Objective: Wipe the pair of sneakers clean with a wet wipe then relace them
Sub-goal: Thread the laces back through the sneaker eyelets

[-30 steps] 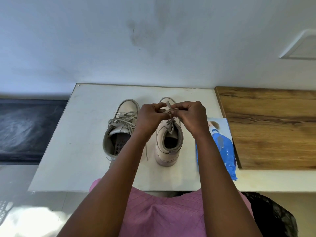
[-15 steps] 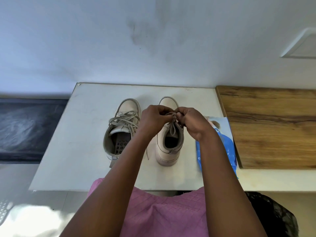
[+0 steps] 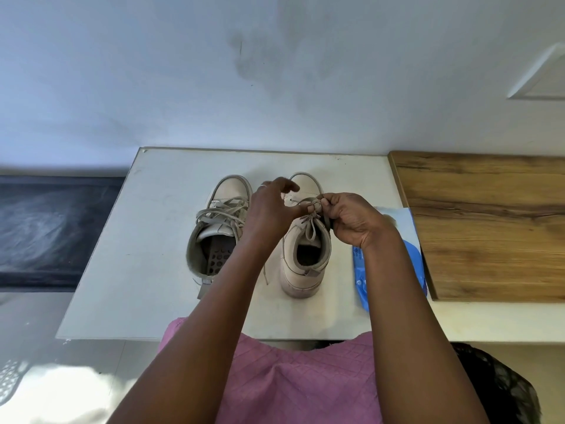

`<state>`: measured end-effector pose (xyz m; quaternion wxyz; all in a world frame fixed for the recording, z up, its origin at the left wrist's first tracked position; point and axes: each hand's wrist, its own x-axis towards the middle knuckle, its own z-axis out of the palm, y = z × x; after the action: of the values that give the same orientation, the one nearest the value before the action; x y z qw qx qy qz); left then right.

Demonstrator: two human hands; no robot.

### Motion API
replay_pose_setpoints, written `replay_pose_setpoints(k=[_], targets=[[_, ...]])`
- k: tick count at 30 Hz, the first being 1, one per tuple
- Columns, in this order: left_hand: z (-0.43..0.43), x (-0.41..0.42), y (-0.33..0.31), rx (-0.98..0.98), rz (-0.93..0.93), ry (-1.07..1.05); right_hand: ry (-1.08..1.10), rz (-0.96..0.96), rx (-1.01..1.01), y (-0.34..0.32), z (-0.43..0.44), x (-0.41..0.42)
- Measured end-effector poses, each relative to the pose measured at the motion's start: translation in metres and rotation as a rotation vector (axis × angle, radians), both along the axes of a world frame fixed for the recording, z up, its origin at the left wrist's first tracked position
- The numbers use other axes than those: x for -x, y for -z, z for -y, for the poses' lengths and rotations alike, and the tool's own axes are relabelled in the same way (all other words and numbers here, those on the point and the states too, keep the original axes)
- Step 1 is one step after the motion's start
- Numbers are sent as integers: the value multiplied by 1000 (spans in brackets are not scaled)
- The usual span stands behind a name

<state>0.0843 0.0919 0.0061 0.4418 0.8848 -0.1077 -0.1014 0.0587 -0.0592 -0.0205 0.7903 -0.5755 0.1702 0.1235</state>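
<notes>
Two beige sneakers stand side by side on a white table (image 3: 146,240), toes pointing away from me. The left sneaker (image 3: 215,231) has its laces loosely threaded. Over the right sneaker (image 3: 305,261), my right hand (image 3: 351,223) pinches the lace (image 3: 312,209) near the top eyelets. My left hand (image 3: 270,209) hovers just left of it with fingers spread and relaxed, thumb near the lace, holding nothing I can see. A lace end hangs down between the shoes.
A blue wet wipe pack (image 3: 394,261) lies right of the right sneaker, partly under my right forearm. A wooden board (image 3: 489,221) adjoins the table on the right. A wall rises behind; a dark mat (image 3: 46,228) lies left.
My left hand has let go of the lace and opened, lifting slightly toward the toe. My right hand keeps pinching the lace.
</notes>
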Motion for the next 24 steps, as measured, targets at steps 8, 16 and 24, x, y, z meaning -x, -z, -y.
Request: replay_pose_setpoints(k=[8,16,24], targets=[[2,11,-7,-374,426,150,29,-20,52,0,3,0],[15,19,-5,-496,592,88,47,-20,150,-1,1,2],[23,12,0,-197,157,-35,7,-6,257,-3,-2,4]])
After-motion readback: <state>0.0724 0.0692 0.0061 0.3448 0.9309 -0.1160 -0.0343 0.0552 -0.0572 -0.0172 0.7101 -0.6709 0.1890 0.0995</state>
